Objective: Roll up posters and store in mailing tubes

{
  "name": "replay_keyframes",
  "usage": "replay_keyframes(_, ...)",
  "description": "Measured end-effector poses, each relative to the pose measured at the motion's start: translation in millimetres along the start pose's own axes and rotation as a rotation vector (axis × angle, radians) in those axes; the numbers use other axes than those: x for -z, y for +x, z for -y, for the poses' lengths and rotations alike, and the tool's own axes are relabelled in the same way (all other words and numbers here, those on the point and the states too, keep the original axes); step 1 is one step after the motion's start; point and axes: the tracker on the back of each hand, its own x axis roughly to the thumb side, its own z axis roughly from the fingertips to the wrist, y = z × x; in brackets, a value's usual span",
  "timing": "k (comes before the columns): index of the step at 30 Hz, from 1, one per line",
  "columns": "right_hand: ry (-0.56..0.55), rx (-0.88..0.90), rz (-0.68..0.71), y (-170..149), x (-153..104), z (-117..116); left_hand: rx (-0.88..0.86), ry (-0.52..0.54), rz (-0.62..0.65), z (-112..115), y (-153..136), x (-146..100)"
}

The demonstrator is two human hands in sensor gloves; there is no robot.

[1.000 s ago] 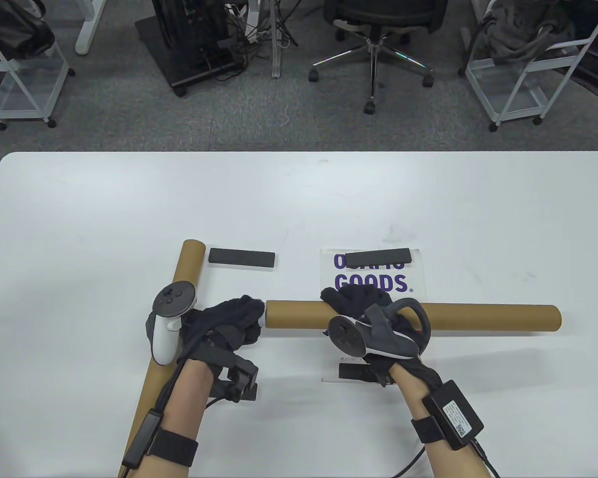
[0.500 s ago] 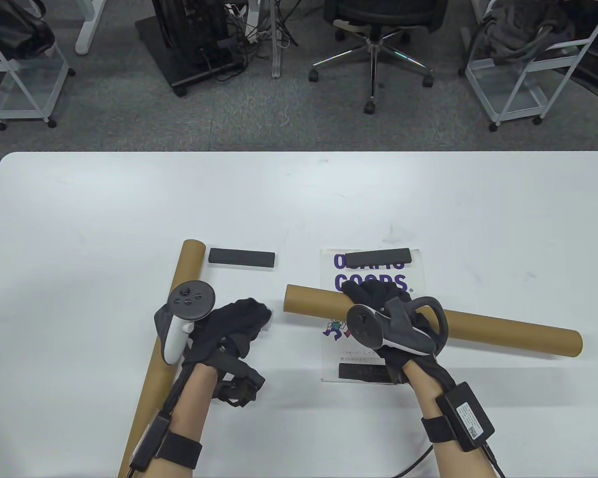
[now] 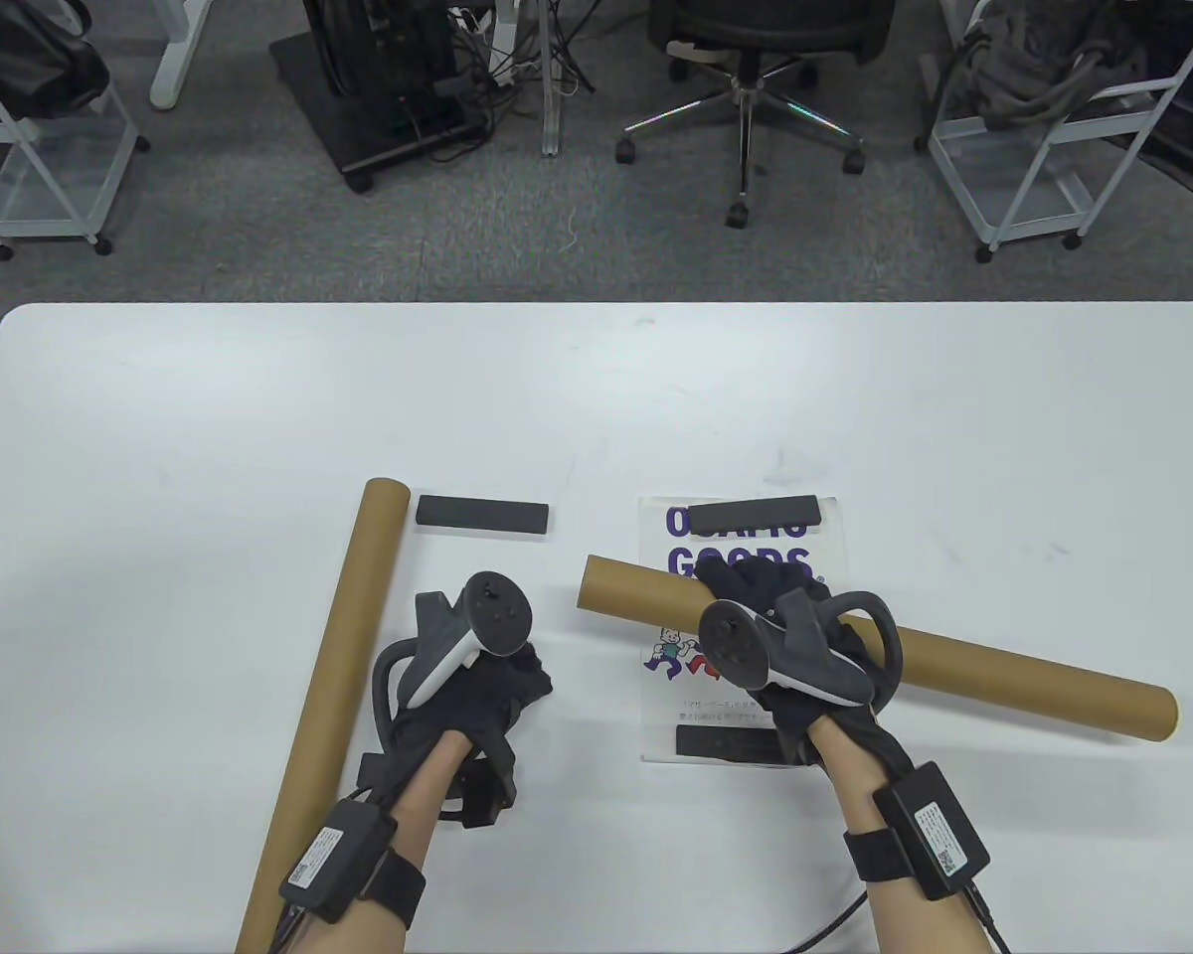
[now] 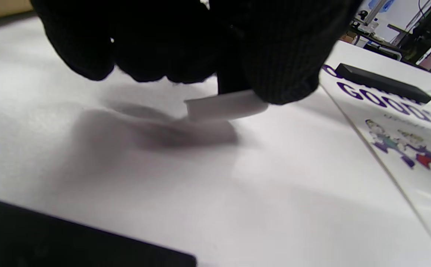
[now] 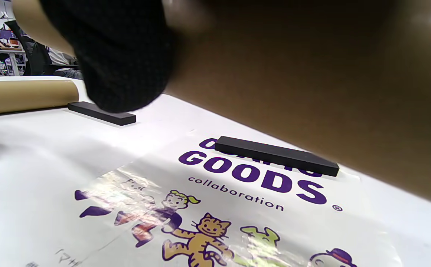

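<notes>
My right hand point(image 3: 766, 616) grips a brown mailing tube point(image 3: 1004, 676) near its left third and holds it slanted above the flat poster point(image 3: 676, 715). Up close, the tube point(image 5: 312, 81) fills the top right over the poster point(image 5: 237, 193), with a gloved finger point(image 5: 118, 55) curled round it. My left hand point(image 3: 487, 686) sits to the left of the poster, apart from the tube's left end. In the left wrist view this hand point(image 4: 215, 74) pinches a small white end cap point(image 4: 226, 107) just above the table.
A second brown tube point(image 3: 343, 656) lies lengthwise left of my left hand. Black weight bars rest on the poster's far edge point(image 3: 756, 514) and near edge point(image 3: 721, 742); a third bar point(image 3: 482, 514) lies on the bare table. An office chair and carts stand beyond the table.
My left hand came off the tube's left end with the white cap and drew back toward me, turning over. My right hand shifted the tube to the right and tilted it.
</notes>
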Motion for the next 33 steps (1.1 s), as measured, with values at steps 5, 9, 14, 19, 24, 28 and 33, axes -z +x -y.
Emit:
replay_keyframes(5,-0.004,-0.016,-0.024,0,0,1,0.169,0.036,-0.01,5,8,1)
replay_keyframes(9,-0.003,-0.012,-0.022,0,0,1,0.16,0.025,-0.009,4,9,0)
replay_keyframes(14,0.004,-0.009,-0.026,-1,0,0,0.115,-0.01,-0.006,3,5,0)
replay_keyframes(19,0.018,-0.008,-0.04,-3,0,0,-0.033,0.04,0.041,-19,0,-14)
replay_keyframes(24,0.042,-0.006,-0.051,-5,1,-3,-0.294,-0.034,0.179,-37,-18,-25)
replay_keyframes(28,0.055,-0.018,-0.055,-3,1,-5,-0.329,-0.021,0.2,-42,-32,-29)
replay_keyframes(33,0.047,-0.019,-0.072,-4,0,-3,-0.066,0.145,0.114,-42,-38,-27)
